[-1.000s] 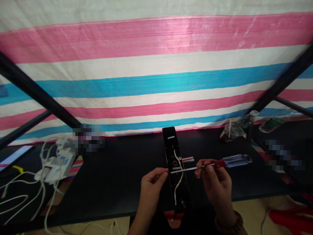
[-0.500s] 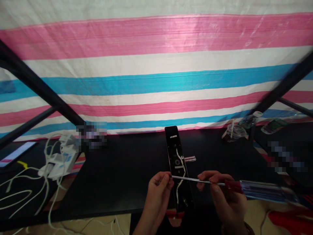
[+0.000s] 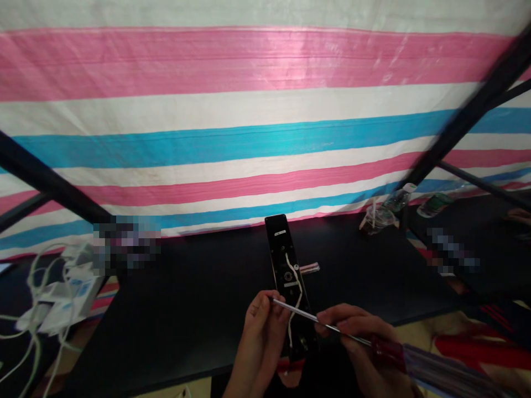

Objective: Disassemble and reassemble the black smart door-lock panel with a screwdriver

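My right hand (image 3: 363,337) is closed on a long screwdriver (image 3: 307,315), its fingers round the metal shaft near the dark red, clear-ended handle. The shaft points left across to my left hand (image 3: 265,323). Thumb and fingertips of that hand pinch together at the dark tip of the shaft; anything small held there is too hidden to name. Just behind and beneath both hands, a long black door-lock panel (image 3: 279,239) lies on the table, back side up, with a white cable (image 3: 297,298) running along it. A short handle (image 3: 310,268) sticks out from its right side.
The black table (image 3: 199,287) reaches back to a striped plastic sheet (image 3: 249,143). White cables and a box (image 3: 68,298) sit at the left. A clear plastic cup (image 3: 375,220) and a bottle (image 3: 400,198) stand at the back right, near a black frame post (image 3: 452,127).
The view has shifted right, so the scene sits further left. The screwdriver now slopes more, its handle end lower in the picture. Both hands keep their grip at the shaft and tip.
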Action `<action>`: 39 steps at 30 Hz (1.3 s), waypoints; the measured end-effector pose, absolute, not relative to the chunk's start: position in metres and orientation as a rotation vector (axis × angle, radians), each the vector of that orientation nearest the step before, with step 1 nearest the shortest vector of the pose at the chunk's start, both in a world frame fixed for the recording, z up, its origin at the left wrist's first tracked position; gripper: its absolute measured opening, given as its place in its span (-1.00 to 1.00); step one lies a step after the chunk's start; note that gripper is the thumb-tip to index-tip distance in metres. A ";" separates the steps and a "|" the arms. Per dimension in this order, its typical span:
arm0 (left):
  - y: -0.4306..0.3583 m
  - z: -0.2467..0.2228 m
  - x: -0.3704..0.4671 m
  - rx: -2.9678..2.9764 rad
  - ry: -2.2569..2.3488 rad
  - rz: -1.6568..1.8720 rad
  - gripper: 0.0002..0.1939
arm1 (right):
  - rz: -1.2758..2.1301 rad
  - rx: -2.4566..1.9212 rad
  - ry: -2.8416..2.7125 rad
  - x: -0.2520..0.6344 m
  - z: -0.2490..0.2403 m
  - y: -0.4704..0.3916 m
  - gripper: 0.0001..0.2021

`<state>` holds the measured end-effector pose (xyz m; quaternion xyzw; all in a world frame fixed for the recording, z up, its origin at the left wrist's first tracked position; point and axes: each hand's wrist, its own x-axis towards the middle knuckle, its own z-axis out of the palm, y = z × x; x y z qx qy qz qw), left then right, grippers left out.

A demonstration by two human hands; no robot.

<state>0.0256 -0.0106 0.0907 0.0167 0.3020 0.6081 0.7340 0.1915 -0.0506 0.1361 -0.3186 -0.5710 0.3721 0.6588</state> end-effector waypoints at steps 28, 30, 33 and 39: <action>0.023 0.105 0.016 0.606 0.500 1.359 -0.84 | 1.089 -0.593 -1.117 0.210 0.133 -0.038 -0.86; 0.020 0.108 0.017 0.612 0.475 1.350 -0.85 | 1.098 -0.583 -1.117 0.211 0.135 -0.039 -0.85; 0.018 0.110 0.020 0.590 0.458 1.367 -0.86 | 1.069 -0.549 -1.096 0.209 0.134 -0.041 -0.85; 0.013 0.112 0.020 0.496 0.383 1.316 -0.86 | 1.086 -0.513 -1.004 0.196 0.126 -0.049 -0.85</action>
